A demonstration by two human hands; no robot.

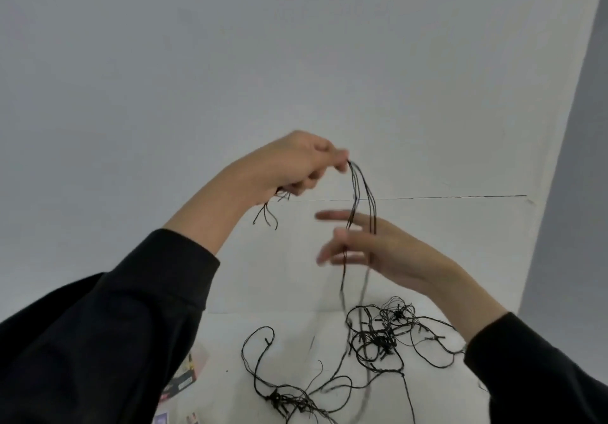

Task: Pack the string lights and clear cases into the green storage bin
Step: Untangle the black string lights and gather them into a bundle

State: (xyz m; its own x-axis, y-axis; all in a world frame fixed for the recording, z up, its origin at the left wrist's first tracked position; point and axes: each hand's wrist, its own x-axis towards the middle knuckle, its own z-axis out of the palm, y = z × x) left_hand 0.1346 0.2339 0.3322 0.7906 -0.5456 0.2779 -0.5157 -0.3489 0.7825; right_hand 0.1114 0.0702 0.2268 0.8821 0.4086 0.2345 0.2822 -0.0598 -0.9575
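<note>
Black string lights (375, 334) lie in a tangle on the white table (444, 259), with loops trailing toward the near edge. My left hand (296, 163) is raised high and pinches several strands of the wire; short ends hang out below its palm. The strands drop from those fingertips across my right hand (371, 249), which is held out with fingers spread and straight, the wires running over them. The green storage bin and the clear cases are not in view.
A white wall (296, 61) rises behind the table, with a grey corner at the right. A few printed cards or packets (184, 381) lie on the table near my left sleeve at the bottom edge.
</note>
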